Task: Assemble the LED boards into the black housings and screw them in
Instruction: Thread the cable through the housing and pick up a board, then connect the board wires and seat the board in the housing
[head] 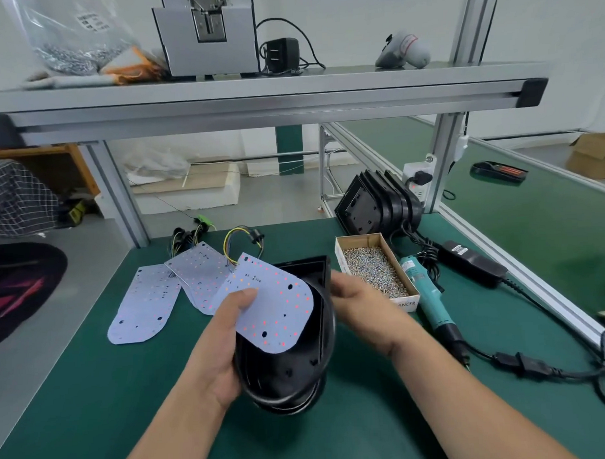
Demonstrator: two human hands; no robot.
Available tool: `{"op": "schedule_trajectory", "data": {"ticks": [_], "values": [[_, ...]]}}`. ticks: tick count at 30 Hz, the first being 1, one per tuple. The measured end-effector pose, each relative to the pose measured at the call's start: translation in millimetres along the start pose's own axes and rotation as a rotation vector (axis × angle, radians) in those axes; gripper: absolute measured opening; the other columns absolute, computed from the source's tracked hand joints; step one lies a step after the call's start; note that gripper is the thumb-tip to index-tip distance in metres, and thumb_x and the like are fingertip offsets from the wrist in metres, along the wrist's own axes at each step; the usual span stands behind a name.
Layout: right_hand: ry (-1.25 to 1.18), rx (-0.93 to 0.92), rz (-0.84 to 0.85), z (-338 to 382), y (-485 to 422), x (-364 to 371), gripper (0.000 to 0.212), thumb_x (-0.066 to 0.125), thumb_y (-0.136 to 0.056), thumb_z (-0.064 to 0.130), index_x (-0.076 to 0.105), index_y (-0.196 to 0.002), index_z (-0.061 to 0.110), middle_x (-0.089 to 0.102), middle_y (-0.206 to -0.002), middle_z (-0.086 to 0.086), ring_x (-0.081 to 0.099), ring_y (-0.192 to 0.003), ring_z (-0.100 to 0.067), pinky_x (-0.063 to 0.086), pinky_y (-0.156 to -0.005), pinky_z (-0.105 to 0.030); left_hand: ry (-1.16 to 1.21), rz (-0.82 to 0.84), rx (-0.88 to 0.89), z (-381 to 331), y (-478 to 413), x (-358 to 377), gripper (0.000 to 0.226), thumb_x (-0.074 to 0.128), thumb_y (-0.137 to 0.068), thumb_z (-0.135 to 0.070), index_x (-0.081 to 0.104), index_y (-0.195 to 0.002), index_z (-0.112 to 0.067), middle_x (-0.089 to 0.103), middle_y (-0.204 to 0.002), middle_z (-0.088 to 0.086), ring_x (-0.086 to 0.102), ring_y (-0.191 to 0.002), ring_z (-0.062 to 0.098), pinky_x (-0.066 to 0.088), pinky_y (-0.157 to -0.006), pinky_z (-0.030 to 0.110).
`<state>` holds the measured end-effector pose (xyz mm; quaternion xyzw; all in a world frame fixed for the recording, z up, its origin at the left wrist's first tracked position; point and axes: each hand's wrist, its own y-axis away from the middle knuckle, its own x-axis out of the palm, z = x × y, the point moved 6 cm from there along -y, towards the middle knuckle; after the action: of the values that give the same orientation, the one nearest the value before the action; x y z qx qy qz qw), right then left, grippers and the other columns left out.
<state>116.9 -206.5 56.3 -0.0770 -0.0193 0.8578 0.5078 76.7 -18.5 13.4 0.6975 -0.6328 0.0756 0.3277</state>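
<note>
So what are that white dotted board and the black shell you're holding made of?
The LED board looks like a thin rigid sheet, possibly metal-backed, with a matte white coat; it holds flat. The black housing is probably moulded plastic, semi-gloss; its ribs and soft highlights suggest it.

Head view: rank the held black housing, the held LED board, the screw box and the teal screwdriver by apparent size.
1. black housing
2. LED board
3. screw box and teal screwdriver, about alike: box wider, screwdriver longer
Housing and board are nearer the camera, which inflates them.
</note>
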Motion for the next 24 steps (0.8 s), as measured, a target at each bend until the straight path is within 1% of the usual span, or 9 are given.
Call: {"op": "schedule_trajectory", "data": {"ticks": [3,7,10,14,17,19,20,22,24], "values": [[0.161,0.022,-0.017,4,6,11,0.035,0.062,-0.1,0.0,0.077,-0.115,0.027,0.079,-0.115,0.011,0.072,-0.11,-0.003,0.057,-0.089,-0.021,-0.008,0.026,-0.012,4,2,2,0.06,0.085,-0.072,-0.043,0.078,-0.123,-0.013,0.074,-0.128,0.021,0.075,-0.105,0.04,0.06,-0.085,0.05],[0.471,0.01,-0.07,10,2,5,0.016,0.059,-0.101,0.011,0.075,-0.101,0.013,0.08,-0.099,-0.004,0.075,-0.097,-0.024,0.061,-0.084,-0.042,0.041,0.047,0.024,2,9,10,0.057,0.081,-0.08,-0.037,0.075,-0.128,-0.007,0.075,-0.123,0.024,0.077,-0.097,0.039,0.063,-0.076,0.049],[0.601,0.025,-0.307,14,0,-19,0.021,0.056,-0.101,0.023,0.064,-0.085,0.013,0.07,-0.072,-0.012,0.066,-0.062,-0.025,0.053,-0.06,-0.038,0.094,-0.033,0.148,-12,12,3,0.046,0.076,-0.083,-0.036,0.075,-0.122,-0.01,0.077,-0.12,0.02,0.077,-0.097,0.037,0.063,-0.084,0.051],[0.34,-0.039,-0.622,26,10,-70,0.018,0.062,-0.088,0.029,0.066,-0.08,0.013,0.058,-0.056,-0.01,0.049,-0.045,-0.014,0.04,-0.045,-0.027,0.134,-0.032,0.221,-23,16,0,0.041,0.082,-0.07,-0.031,0.08,-0.106,-0.013,0.078,-0.11,0.017,0.077,-0.091,0.036,0.063,-0.076,0.051],[-0.015,-0.01,-0.752,12,16,-94,0.018,0.07,-0.085,0.025,0.068,-0.075,0.009,0.051,-0.054,-0.007,0.042,-0.049,-0.017,0.033,-0.046,-0.025,0.094,0.01,0.198,-16,16,7,0.067,0.085,-0.061,-0.033,0.076,-0.122,-0.005,0.073,-0.126,0.024,0.073,-0.106,0.04,0.06,-0.092,0.06],[-0.332,-0.022,-0.792,2,15,-95,0.022,0.073,-0.091,0.017,0.064,-0.071,0.017,0.052,-0.058,-0.004,0.044,-0.05,-0.015,0.034,-0.044,-0.023,0.058,0.042,0.196,-10,14,14,0.057,0.085,-0.061,-0.032,0.079,-0.114,-0.011,0.073,-0.126,0.024,0.073,-0.107,0.039,0.058,-0.096,0.061],[-0.495,-0.052,-0.791,0,13,-92,0.022,0.074,-0.094,0.016,0.063,-0.075,0.017,0.055,-0.063,-0.002,0.048,-0.053,-0.013,0.038,-0.045,-0.021,0.048,0.062,0.187,-6,13,18,0.045,0.084,-0.063,-0.031,0.082,-0.106,-0.015,0.076,-0.12,0.022,0.075,-0.103,0.036,0.062,-0.09,0.058],[-0.718,-0.139,-0.729,-2,5,-81,0.016,0.073,-0.096,0.022,0.063,-0.091,0.011,0.066,-0.079,-0.005,0.062,-0.068,-0.013,0.055,-0.064,-0.023,0.024,0.078,0.163,1,11,23,0.023,0.079,-0.072,-0.03,0.084,-0.092,-0.02,0.079,-0.109,0.016,0.078,-0.094,0.032,0.064,-0.073,0.048],[-0.77,-0.175,-0.587,-1,-3,-60,0.023,0.067,-0.1,0.023,0.063,-0.111,0.003,0.071,-0.105,-0.017,0.071,-0.092,-0.023,0.057,-0.094,-0.039,-0.018,0.061,0.169,4,9,22,0.021,0.073,-0.079,-0.032,0.085,-0.093,-0.023,0.079,-0.11,0.015,0.078,-0.094,0.031,0.063,-0.07,0.043]]}}
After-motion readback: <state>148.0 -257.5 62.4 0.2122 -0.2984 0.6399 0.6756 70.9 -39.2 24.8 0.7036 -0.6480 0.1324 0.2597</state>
